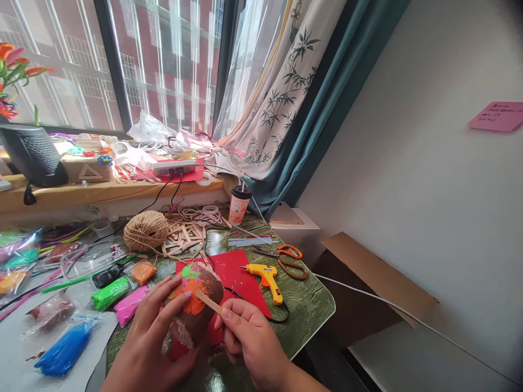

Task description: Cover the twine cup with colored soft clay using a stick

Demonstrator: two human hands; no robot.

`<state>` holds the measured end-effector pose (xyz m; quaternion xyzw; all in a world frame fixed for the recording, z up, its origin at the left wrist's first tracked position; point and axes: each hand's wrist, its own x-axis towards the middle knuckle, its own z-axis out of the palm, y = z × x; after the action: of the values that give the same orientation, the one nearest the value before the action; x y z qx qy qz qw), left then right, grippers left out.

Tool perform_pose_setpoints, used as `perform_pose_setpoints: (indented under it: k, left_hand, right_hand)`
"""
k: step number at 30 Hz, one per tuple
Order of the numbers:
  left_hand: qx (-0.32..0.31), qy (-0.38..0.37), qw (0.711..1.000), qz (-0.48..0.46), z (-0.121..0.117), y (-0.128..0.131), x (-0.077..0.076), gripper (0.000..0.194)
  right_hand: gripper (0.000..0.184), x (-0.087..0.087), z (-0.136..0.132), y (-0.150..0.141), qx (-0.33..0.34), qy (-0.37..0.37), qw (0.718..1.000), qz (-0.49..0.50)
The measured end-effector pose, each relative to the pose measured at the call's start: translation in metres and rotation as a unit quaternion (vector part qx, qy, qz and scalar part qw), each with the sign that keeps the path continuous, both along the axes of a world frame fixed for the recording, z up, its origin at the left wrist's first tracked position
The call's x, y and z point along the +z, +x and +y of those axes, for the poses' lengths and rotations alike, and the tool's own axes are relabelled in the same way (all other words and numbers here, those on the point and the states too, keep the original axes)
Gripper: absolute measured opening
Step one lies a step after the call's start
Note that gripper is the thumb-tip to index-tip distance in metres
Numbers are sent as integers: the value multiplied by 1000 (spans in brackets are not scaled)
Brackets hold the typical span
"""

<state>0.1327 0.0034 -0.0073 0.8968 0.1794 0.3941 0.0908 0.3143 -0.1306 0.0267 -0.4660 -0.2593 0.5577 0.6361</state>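
Note:
My left hand is wrapped round a brown, rounded clay-covered object and steadies it from the left. Patches of orange clay, bright green clay and some pink show on its surface. Between the thumb and fingers of my right hand is a flat wooden craft stick, its tip touching the orange patch. Crumpled clear plastic shows at the object's lower side. My left hand and the clay hide part of the object, so its full shape cannot be made out.
Beneath the object lies red paper, with a yellow glue gun and orange-handled scissors to the right. Bagged blue clay, pink clay, a twine ball, loose craft sticks and a lidded cup surround the work.

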Motion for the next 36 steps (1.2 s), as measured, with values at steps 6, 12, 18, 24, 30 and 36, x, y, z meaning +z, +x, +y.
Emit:
perform_pose_setpoints:
  k: [6, 12, 18, 24, 30, 36]
  left_hand:
    - [21, 33, 999, 0, -4, 2, -4, 58]
    - [32, 34, 999, -3, -3, 4, -6, 57]
    - [25, 28, 999, 11, 0, 4, -5, 59]
    - [32, 22, 999, -9, -5, 6, -2, 52]
    - [14, 24, 1000, -3, -5, 4, -5, 55]
    - [25, 33, 999, 2, -5, 6, -4, 51]
  right_hand:
    - [62, -16, 4, -25, 39, 14, 997, 71]
    - [64, -15, 10, -36, 60, 34, 991, 114]
    - [69, -13, 7, -31, -18, -1, 1000, 9]
    - [61, -8, 5, -32, 14, 25, 995, 94]
    - [53, -3, 6, -41, 35, 34, 983, 177]
    - [52, -18, 8, -49, 26, 43, 975, 217]
